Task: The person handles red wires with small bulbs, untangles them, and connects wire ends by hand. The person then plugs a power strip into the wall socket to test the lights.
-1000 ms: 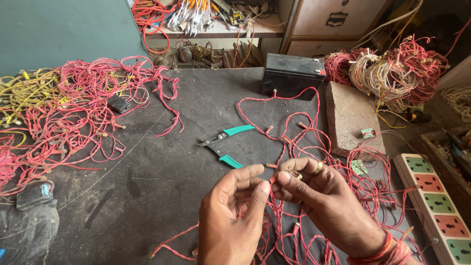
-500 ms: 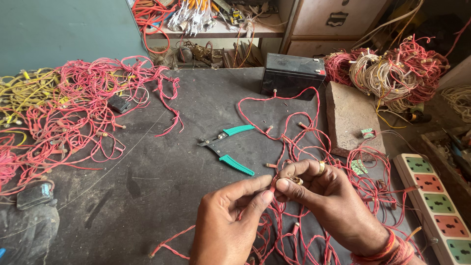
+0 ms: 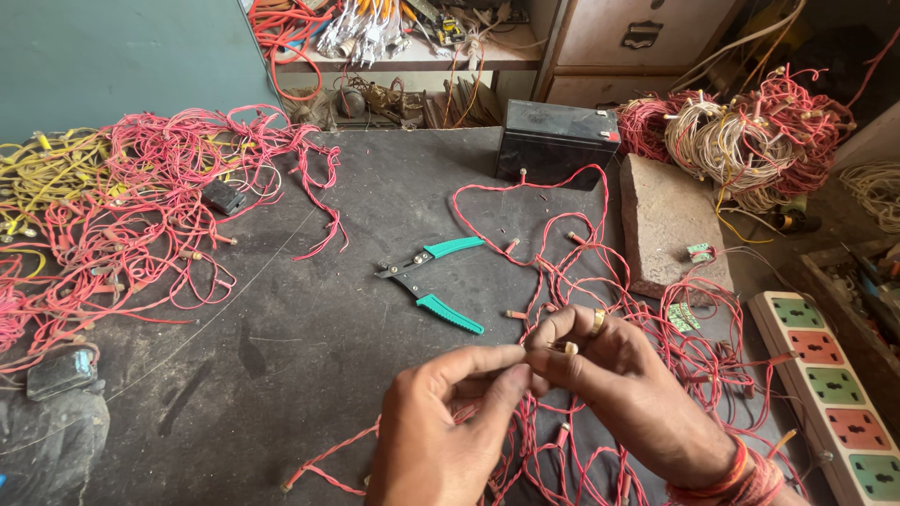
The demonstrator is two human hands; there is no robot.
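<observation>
In the lower middle of the frame, the left hand [image 3: 441, 426] and the right hand [image 3: 623, 394] meet with their fingertips over the dark surface [image 3: 281, 347]. Both hands are closed in a pinch: between the thumbs and first fingers they grip a small pale bulb piece [image 3: 565, 348] that belongs to the red twisted wire string [image 3: 600, 281]. The right hand has a ring on one finger and red threads around the wrist. The string lies in loose loops under and behind the hands, and it goes up to the black box-shaped battery [image 3: 555, 142] in the upper middle of the frame. Just to the upper left of the hands, a pair of pliers with green handles [image 3: 433, 281] lies on the surface with handles apart, not touched by any hand. To the right of the string is a flat brown stone block [image 3: 667, 220], and at the right edge a white power strip with coloured sockets [image 3: 830, 394]. In the left part of the frame there is a big heap of red wires [image 3: 141, 206], and some yellow wires [image 3: 47, 173] are at the far left edge. In the upper right, bundles of white and red wires [image 3: 750, 131] are stacked.
</observation>
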